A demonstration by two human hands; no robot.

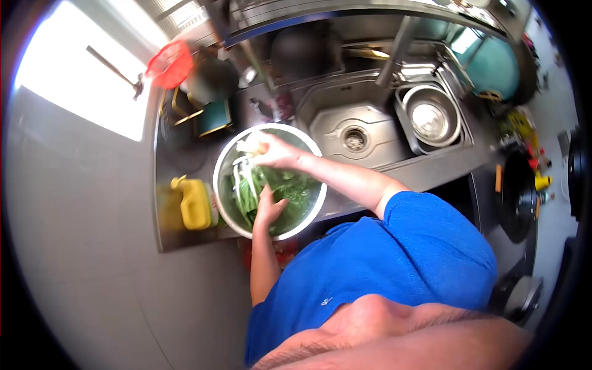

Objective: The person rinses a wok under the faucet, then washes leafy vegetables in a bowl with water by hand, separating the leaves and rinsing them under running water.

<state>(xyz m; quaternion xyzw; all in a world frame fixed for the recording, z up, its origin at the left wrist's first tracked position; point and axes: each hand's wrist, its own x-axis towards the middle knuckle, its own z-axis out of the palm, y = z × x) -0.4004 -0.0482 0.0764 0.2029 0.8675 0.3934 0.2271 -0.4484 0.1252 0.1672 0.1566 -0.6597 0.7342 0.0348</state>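
Right hand (275, 153): closed around the pale stem ends of some leafy greens (246, 192), up at the far side of the bowl; stem ends blurry. Left hand (269, 211): over the bowl's near side, fingers among the leaves, thumb spread apart; can't tell if it grips any. Greens sit inside the large round bowl (218, 185), white stems toward the right hand, more green leaves lower in the bowl. Bowl rests on the steel counter (425, 175), just left of the sink (330, 126). Person wears a blue shirt (376, 253). Left of the bowl, near it: yellow jug (196, 205), upright. Sink's right end: round metal pot (431, 117) in a rectangular tub. Farther out: red basket (169, 63) by the window, dark wok (517, 197) at far right.
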